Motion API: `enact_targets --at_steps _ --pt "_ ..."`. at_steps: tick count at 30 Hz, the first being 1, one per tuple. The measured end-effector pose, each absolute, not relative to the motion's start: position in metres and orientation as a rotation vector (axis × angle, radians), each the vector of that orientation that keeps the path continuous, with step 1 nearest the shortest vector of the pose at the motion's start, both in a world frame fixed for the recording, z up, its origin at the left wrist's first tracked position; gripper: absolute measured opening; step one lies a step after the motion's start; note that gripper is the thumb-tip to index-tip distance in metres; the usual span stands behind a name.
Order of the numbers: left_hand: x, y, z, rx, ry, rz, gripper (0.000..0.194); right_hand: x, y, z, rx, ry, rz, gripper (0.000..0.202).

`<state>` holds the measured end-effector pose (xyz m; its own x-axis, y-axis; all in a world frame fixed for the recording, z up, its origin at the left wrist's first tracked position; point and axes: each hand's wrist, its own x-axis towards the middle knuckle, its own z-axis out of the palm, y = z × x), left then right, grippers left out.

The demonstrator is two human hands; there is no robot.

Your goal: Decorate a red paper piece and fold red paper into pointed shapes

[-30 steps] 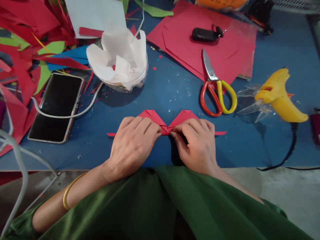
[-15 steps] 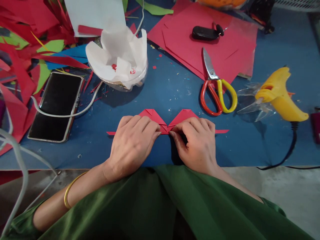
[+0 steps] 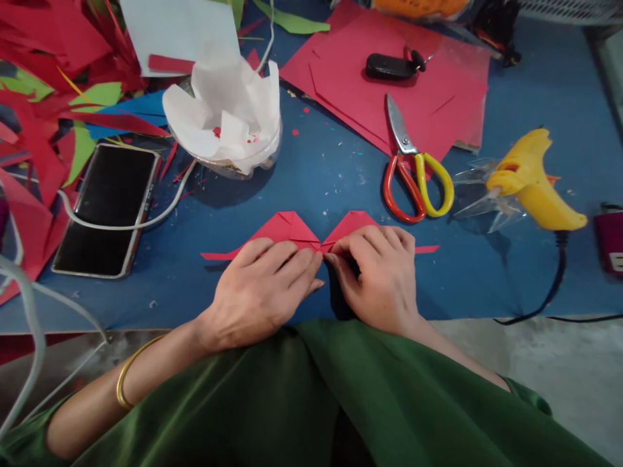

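A folded red paper with two peaked flaps and a thin strip at each end lies on the blue table near its front edge. My left hand rests over its left half, fingers stretched out and pressing along the lower edge, with the thumb sticking out below, apart from the paper. My right hand has its thumb and index finger pinched at the paper's lower edge, just right of the middle notch; the other fingers curl over the right flap. Both hands hide much of the lower fold.
Scissors with red and yellow handles lie beyond my right hand, partly on red paper sheets bearing a black key fob. A yellow glue gun stands right. At left are a paper-lined bowl, phone, cable and paper scraps.
My left hand has slid down and slightly toward the middle, its thumb now off the paper, uncovering more of the left flap. My right hand keeps its pinch. The whole view has shifted a little.
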<state>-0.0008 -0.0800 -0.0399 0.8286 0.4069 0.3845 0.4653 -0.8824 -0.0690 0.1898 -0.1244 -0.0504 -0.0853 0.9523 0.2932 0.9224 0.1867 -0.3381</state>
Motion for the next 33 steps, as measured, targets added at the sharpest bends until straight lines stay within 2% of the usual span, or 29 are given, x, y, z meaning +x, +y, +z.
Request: enact_targets --at_steps 8,20,27,33 --pt "-0.003 -0.083 -0.04 -2.815 -0.632 -0.51 0.034 0.207 -0.128 -0.048 -1.825 -2.009 0.138 0.02" --pt "0.0 -0.084 -0.035 -2.835 -0.572 -0.347 0.046 0.205 -0.126 -0.044 -1.839 -2.071 0.09 0.012" --pt "0.005 -0.083 -0.037 -2.919 -0.524 -0.392 0.046 0.219 -0.128 -0.043 -1.843 -2.007 0.201 0.014" --pt "0.015 -0.08 -0.036 -3.032 -0.521 -0.346 0.046 0.218 -0.124 -0.041 -1.841 -2.076 0.157 0.016"
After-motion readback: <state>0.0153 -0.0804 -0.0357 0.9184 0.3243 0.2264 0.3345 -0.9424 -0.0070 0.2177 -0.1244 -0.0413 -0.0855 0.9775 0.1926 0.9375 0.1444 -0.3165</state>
